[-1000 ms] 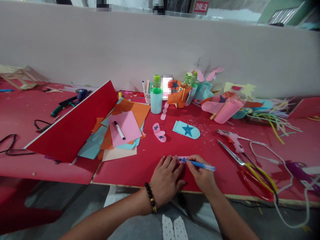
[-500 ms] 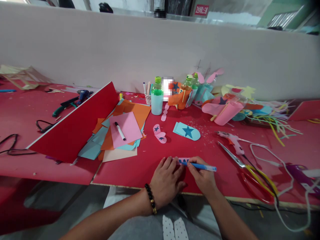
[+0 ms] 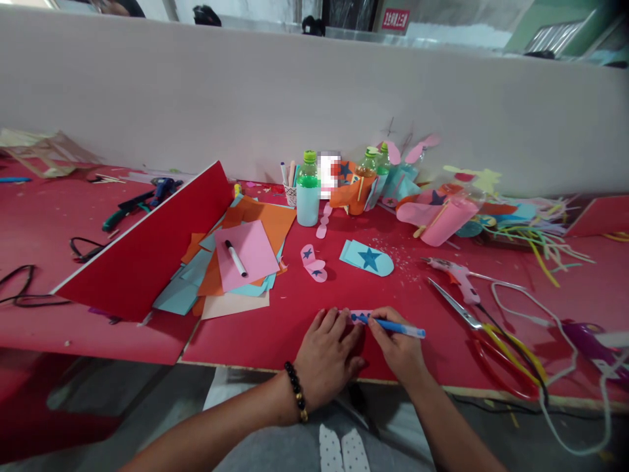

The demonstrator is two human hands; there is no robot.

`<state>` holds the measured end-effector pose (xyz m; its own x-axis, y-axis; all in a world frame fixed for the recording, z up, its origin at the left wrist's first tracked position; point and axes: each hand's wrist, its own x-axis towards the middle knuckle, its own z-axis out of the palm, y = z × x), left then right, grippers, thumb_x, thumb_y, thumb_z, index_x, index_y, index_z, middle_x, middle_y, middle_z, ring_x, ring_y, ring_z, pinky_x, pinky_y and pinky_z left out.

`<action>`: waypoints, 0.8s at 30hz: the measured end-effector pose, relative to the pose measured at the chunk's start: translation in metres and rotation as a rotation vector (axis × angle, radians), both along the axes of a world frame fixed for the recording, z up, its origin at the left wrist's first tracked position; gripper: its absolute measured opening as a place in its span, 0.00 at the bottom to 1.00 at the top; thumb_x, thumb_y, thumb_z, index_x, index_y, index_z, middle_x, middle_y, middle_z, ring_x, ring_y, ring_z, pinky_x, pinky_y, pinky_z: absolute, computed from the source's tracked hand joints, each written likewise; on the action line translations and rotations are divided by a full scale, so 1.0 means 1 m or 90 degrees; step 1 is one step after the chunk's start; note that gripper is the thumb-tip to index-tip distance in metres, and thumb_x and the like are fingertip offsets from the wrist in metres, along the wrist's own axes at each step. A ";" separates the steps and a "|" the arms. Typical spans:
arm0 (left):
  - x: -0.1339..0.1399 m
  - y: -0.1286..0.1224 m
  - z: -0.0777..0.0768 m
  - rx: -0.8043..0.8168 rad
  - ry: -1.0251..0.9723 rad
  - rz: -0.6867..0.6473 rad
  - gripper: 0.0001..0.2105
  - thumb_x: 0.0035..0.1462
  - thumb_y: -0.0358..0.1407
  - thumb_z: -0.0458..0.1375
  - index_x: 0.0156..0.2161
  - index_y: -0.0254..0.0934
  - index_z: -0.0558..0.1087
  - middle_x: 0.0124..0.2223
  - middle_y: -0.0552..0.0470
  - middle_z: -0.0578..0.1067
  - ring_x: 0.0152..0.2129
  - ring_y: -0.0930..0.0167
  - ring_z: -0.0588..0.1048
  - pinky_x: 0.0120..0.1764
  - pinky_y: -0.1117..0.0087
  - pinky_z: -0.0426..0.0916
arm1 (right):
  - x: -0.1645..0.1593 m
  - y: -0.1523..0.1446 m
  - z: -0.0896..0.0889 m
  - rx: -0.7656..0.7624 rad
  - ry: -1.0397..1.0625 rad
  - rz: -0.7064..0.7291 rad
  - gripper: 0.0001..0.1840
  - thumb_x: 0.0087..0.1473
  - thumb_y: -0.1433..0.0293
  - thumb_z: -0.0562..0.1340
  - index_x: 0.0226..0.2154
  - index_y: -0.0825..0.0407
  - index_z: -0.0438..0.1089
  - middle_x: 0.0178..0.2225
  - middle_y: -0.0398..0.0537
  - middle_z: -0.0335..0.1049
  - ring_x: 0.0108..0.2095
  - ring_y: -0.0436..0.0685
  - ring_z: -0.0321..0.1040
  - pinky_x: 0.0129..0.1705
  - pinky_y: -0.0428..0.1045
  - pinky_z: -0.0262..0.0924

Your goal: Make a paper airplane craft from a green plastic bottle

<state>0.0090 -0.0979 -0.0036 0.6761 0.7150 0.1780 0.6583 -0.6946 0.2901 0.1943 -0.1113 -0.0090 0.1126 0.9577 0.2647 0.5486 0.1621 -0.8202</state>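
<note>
My right hand [image 3: 397, 341] is closed around a blue marker [image 3: 400, 328], its tip against a small pink paper strip [image 3: 364, 313] with dark blue shapes on it. My left hand [image 3: 330, 351] lies flat over the strip's left end, fingers stretched out, hiding that part. Beyond my hands sit a folded pink paper piece with blue stars [image 3: 313, 264] and light blue paper pieces with a rounded end and a dark blue star [image 3: 381, 262].
Scissors [image 3: 479, 328], a pink glue gun [image 3: 457, 276] and cords lie on the right. Stacked coloured paper [image 3: 250, 246] with a black-and-white marker [image 3: 236, 258] is beside a leaning red board [image 3: 162, 252]. A green-capped bottle [image 3: 308, 196] and decorated bottles stand along the grey partition [image 3: 196, 98].
The marker and my right hand have shifted only very slightly at the strip. My left hand stays in place. Beyond the partition, part of a person shows more at the top left.
</note>
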 end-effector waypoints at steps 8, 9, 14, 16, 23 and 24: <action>0.000 0.000 0.000 0.001 0.008 0.001 0.27 0.60 0.52 0.52 0.61 0.43 0.61 0.63 0.46 0.59 0.59 0.58 0.57 0.61 0.53 0.50 | -0.002 0.001 0.001 -0.013 0.021 0.021 0.07 0.58 0.66 0.58 0.31 0.51 0.68 0.27 0.44 0.69 0.29 0.53 0.67 0.32 0.46 0.63; 0.000 0.000 0.000 -0.001 0.008 0.000 0.27 0.60 0.52 0.51 0.61 0.43 0.61 0.64 0.46 0.59 0.59 0.58 0.57 0.61 0.53 0.50 | -0.002 0.001 0.001 -0.004 0.022 0.006 0.07 0.58 0.66 0.58 0.31 0.51 0.68 0.27 0.44 0.69 0.29 0.53 0.67 0.31 0.46 0.63; 0.000 0.000 0.000 -0.004 0.008 -0.003 0.28 0.60 0.52 0.51 0.61 0.43 0.60 0.64 0.46 0.59 0.59 0.58 0.57 0.61 0.53 0.50 | -0.002 0.001 0.002 0.011 -0.004 -0.008 0.06 0.57 0.66 0.59 0.33 0.52 0.69 0.30 0.45 0.71 0.31 0.53 0.69 0.34 0.46 0.63; 0.000 0.000 -0.001 -0.004 0.011 0.001 0.28 0.60 0.52 0.51 0.61 0.43 0.60 0.64 0.46 0.58 0.59 0.57 0.57 0.61 0.52 0.50 | -0.001 0.000 0.003 -0.001 -0.001 0.017 0.06 0.57 0.66 0.59 0.33 0.51 0.69 0.29 0.45 0.71 0.30 0.53 0.69 0.33 0.46 0.63; 0.000 0.000 0.000 -0.002 0.011 -0.001 0.28 0.60 0.53 0.51 0.61 0.44 0.60 0.64 0.47 0.58 0.59 0.57 0.57 0.61 0.53 0.50 | -0.002 0.000 0.002 0.014 0.002 -0.013 0.06 0.57 0.67 0.59 0.32 0.51 0.68 0.29 0.44 0.70 0.30 0.52 0.68 0.34 0.46 0.62; 0.000 0.000 0.000 -0.002 0.011 -0.001 0.28 0.60 0.52 0.51 0.62 0.43 0.60 0.64 0.47 0.58 0.59 0.57 0.57 0.61 0.53 0.50 | -0.002 0.001 0.002 0.012 -0.001 -0.011 0.06 0.57 0.67 0.59 0.33 0.51 0.69 0.30 0.44 0.71 0.31 0.53 0.68 0.34 0.46 0.63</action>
<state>0.0087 -0.0980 -0.0038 0.6797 0.7150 0.1637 0.6628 -0.6943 0.2805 0.1923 -0.1107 -0.0067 0.1289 0.9507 0.2822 0.5530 0.1673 -0.8162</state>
